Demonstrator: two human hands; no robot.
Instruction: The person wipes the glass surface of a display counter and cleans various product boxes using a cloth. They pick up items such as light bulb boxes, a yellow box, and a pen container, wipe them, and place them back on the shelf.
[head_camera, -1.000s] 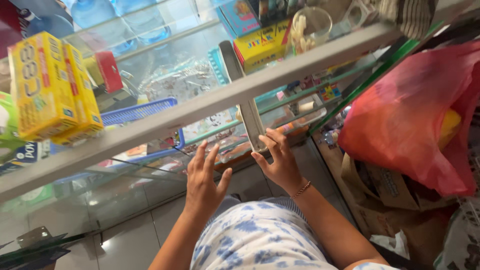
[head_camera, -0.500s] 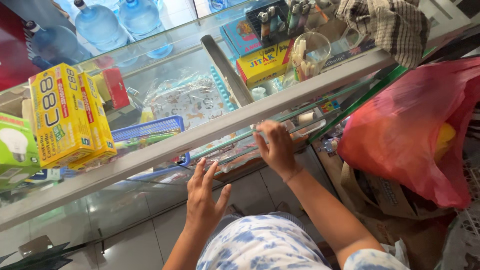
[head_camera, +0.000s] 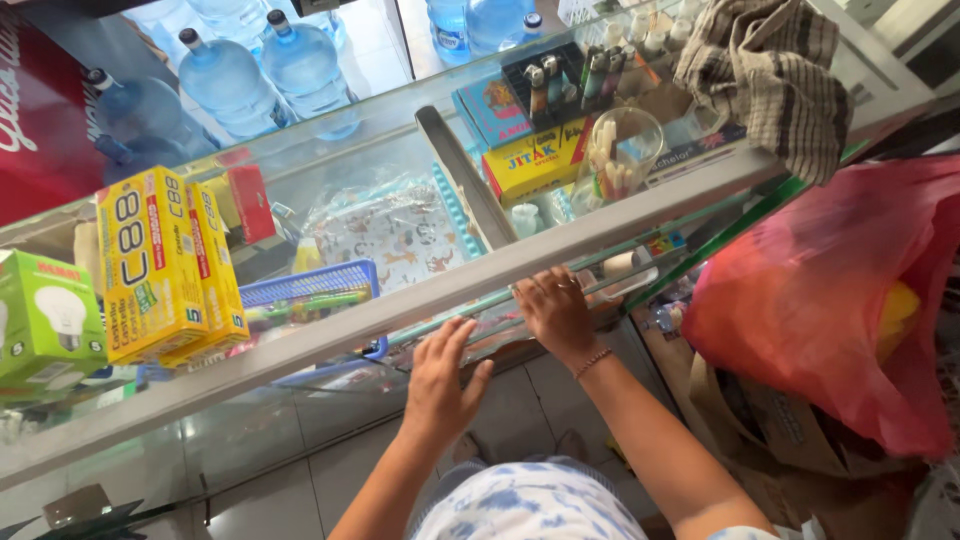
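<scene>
Left hand (head_camera: 440, 385) flat on sliding glass door (head_camera: 330, 400), grip wide; right hand (head_camera: 555, 312) fingers curled on counter rail (head_camera: 400, 310)

"What kind of place is this?"

"A little shop. See the glass counter (head_camera: 420, 305) with things to sell inside."

"What things?"

"Yellow boxes (head_camera: 165, 265), a green light bulb box (head_camera: 45, 320), a rack of lighters (head_camera: 565, 80) and a blue basket (head_camera: 310, 290) of pens. Big water bottles (head_camera: 265, 75) stand behind, and a red bag (head_camera: 830, 290) sits beside the counter"
</scene>
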